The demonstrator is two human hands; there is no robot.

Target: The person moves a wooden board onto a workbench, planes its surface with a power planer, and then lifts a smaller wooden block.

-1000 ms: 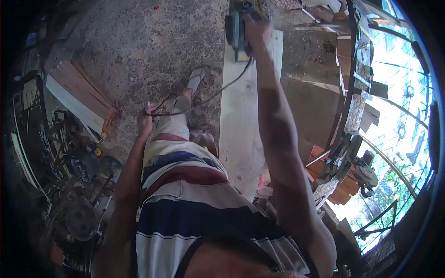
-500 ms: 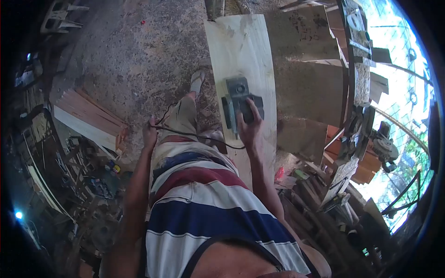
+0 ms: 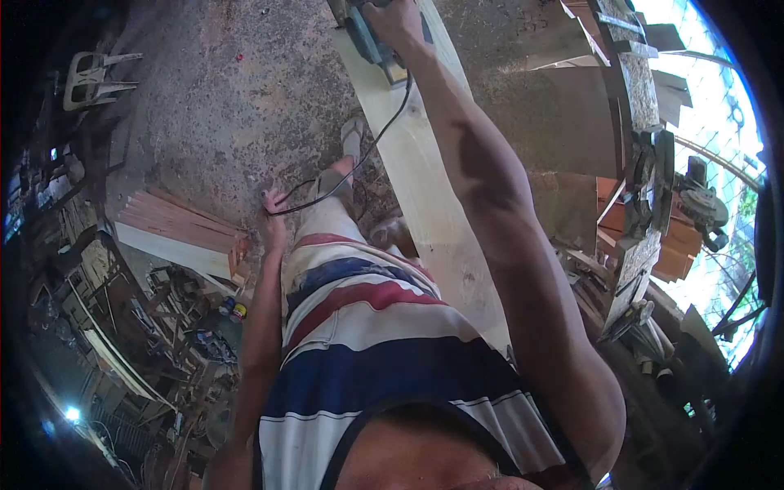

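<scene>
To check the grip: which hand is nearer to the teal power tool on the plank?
Right. The right hand grips the power tool; the left hand is apart, beside the hip, holding its cord.

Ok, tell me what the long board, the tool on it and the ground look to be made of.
The long board is bare pale wood, unpainted and matt. The tool seems to have a teal plastic housing and a black rubbery cord; the right hand covers much of it. The ground looks like rough grey concrete or packed dirt.

The person wears a sleeveless top (image 3: 367, 343) striped white, navy and maroon, khaki trousers (image 3: 327, 211), a sandal (image 3: 353, 137); left hand (image 3: 273, 216) and right hand (image 3: 398, 20) are bare.
</scene>
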